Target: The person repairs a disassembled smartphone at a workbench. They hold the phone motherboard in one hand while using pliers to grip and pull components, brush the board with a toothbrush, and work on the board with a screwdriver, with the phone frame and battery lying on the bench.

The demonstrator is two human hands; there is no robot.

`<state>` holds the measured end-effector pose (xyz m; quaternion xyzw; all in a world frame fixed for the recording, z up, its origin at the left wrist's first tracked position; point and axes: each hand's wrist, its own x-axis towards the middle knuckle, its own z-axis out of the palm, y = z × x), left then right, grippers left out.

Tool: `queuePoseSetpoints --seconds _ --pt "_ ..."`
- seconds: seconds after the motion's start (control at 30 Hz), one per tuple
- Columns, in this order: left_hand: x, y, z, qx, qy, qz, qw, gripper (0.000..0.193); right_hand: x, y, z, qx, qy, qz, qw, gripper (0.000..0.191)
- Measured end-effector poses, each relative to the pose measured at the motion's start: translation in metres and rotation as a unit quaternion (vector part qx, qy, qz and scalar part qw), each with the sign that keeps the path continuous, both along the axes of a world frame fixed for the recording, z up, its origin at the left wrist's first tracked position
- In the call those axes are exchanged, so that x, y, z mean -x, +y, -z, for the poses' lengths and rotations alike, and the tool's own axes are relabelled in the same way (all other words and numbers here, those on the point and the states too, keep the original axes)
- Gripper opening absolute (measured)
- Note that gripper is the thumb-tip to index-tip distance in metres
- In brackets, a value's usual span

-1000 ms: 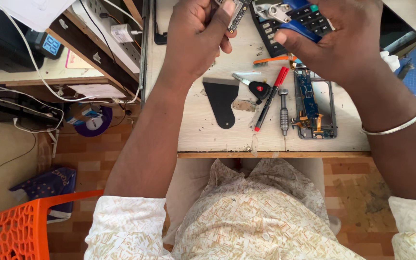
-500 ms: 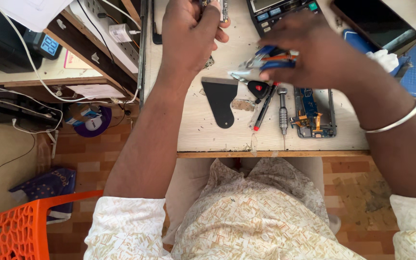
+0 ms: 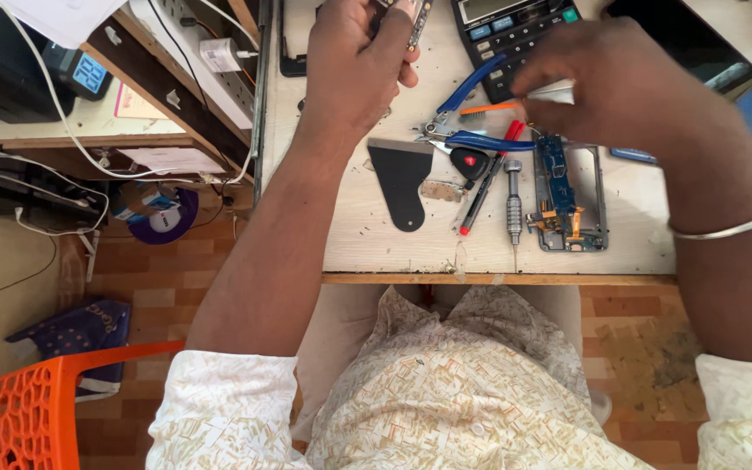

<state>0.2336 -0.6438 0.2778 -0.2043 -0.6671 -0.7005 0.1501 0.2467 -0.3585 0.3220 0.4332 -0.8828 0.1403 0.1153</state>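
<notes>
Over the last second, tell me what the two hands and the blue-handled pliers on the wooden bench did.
The right hand, which held the blue-handled pliers up beside the black calculator, brought them down, let go, and now hovers just right of them, pinching a small pale piece. The pliers lie open on the bench. The left hand still grips a small metal part at the top; the black wedge-shaped scraper, grey screwdriver and opened phone frame stayed put.

The right hand point(image 3: 620, 83) has let go of the blue-handled metal pliers point(image 3: 472, 113), which now lie on the pale wooden surface point(image 3: 376, 244).
</notes>
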Motion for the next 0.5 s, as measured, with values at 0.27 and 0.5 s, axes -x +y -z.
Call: queuePoseSetpoints --seconds 0.27,0.5 --pt "-0.007 -0.011 0.003 0.037 -0.064 0.048 0.996 0.015 -0.024 -0.035 -0.006 -0.058 -0.015 0.021 0.998 0.028" --pt "-0.066 -0.048 -0.015 0.014 -0.149 0.065 0.987 0.015 -0.087 -0.060 -0.032 0.127 0.075 -0.022 0.989 0.014"
